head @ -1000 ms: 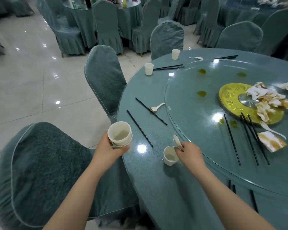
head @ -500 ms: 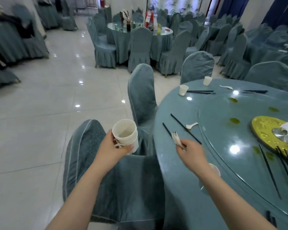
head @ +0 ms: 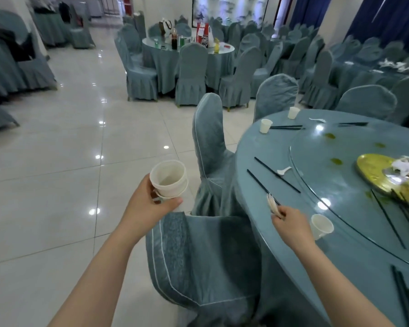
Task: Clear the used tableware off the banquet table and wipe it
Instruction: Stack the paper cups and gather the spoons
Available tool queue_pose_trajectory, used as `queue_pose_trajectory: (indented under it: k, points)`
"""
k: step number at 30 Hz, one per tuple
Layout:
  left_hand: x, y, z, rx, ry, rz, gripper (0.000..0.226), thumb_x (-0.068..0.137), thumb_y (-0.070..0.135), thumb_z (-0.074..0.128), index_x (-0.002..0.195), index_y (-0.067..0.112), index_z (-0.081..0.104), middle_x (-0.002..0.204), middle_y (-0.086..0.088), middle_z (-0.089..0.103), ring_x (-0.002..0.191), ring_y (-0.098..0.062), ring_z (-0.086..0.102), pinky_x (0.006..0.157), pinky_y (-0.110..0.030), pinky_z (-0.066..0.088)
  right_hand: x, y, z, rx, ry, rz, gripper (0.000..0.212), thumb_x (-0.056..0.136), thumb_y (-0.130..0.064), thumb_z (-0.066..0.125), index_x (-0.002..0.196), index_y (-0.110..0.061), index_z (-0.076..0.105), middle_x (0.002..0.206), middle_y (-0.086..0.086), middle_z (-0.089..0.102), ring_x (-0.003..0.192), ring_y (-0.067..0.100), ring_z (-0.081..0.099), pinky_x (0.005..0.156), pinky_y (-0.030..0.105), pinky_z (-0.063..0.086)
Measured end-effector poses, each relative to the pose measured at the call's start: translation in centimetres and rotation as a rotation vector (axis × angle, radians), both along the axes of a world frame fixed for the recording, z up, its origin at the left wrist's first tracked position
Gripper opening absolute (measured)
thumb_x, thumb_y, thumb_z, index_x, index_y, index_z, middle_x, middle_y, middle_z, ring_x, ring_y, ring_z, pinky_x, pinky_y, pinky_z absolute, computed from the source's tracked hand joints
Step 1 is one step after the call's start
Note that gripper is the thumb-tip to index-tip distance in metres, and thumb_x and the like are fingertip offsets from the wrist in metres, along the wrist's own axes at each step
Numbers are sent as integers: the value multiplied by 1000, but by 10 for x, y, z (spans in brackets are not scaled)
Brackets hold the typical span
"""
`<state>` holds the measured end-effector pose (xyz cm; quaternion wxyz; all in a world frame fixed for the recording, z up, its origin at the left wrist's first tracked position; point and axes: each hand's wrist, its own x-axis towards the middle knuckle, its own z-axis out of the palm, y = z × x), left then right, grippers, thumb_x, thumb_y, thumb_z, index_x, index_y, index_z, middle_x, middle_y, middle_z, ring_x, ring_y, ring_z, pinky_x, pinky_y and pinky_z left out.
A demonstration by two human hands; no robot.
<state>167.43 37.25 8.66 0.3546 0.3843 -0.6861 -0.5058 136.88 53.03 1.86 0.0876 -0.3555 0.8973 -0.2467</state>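
Nearest, a chair [head: 198, 256] draped in blue-grey cloth stands against the near-left edge of the round bench [head: 257, 147]. Above that chair the left hand [head: 149, 204] grips a stack of white cups [head: 169, 181], fingers curled round the lower cup, held out over the floor clear of the bench. The right hand [head: 291, 223] hovers over the bench's left edge and pinches a few white plastic spoons [head: 273, 205], their bowls pointing up and away. Just right of that hand a single white cup [head: 321, 226] sits on the bench beside the rim of the glass turntable [head: 340, 185]. Beyond the hand two black chopsticks [head: 276, 174] lie apart on the bench, with a white spoon [head: 284, 170] next to the farther one. On the turntable a yellow plate [head: 373, 171] carries crumpled napkins and scraps, more chopsticks leaning at its near side. At the bench's far-left edge stand two more white cups [head: 266, 125], one beside a pair of chopsticks. A second covered chair [head: 210, 142] stands at the left edge
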Motion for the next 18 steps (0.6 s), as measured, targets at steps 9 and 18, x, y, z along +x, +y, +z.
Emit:
queue_pose_trajectory:
  k: [9,18]
  points:
    - [-85,8,-27,41,-117,-88,59,69,22,84,113,45,51,111,20,64,101,1,61,86,-22,48,-106,46,-49,128,12,-177,15,83,-10,60,69,-16,56,68,4,56,56,20,49,49,27,32]
    - [-141,10,-51,84,-154,-52,59,69,17,83,114,41,53,108,20,65,100,2,61,85,-21,48,-151,44,-79,329,32,-113,22,88,-9,54,67,-10,45,74,14,58,71,33,54,56,30,31]
